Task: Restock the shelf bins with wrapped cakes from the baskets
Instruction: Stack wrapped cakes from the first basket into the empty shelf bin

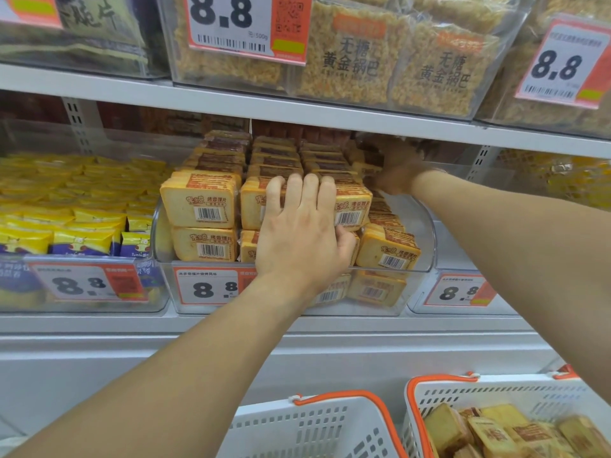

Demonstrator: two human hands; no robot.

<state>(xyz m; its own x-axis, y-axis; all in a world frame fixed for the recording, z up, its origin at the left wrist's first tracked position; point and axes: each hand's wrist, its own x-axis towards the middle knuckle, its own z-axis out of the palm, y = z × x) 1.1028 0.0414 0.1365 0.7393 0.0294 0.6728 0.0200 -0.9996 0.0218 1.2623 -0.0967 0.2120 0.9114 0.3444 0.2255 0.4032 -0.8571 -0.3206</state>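
Clear plastic shelf bin (426, 233), curved front wall, centre of mid shelf: holds rows of flat, square wrapped cakes (200, 203) in glossy film w/ orange-tan print and white barcode labels, stood on edge front to back, stacked two high at front. Red-and-white price tag (211, 287) reading 8.8 clipped on bin front.

Left hand (302, 233): fingers straight, laid flat over front-centre cake packs, fingertips hooked just over top edge of upper row, thumb tucked under at right against a pack. Pressing, not gripping.

Right hand (398, 170): reached deep to bin's rear right, under upper shelf edge, in shadow and blurred. Touching rear packs; whether fingers hold one, cannot tell.

Adjacent bin at left (82, 305): clear plastic, filled w/ small yellow-and-purple soft pouches (82, 241), crinkly film. Bin at right (463, 307): clear, contents mostly hidden by right forearm.

Upper shelf: clear bins w/ large transparent bags of golden puffed-rice crackers (347, 71), coarse grainy texture, black print.

Bottom of view: two white perforated plastic baskets w/ orange handles. Left basket (314, 431): inside not visible. Right basket (496, 395): holds loose pile of same wrapped cakes, lying at mixed angles
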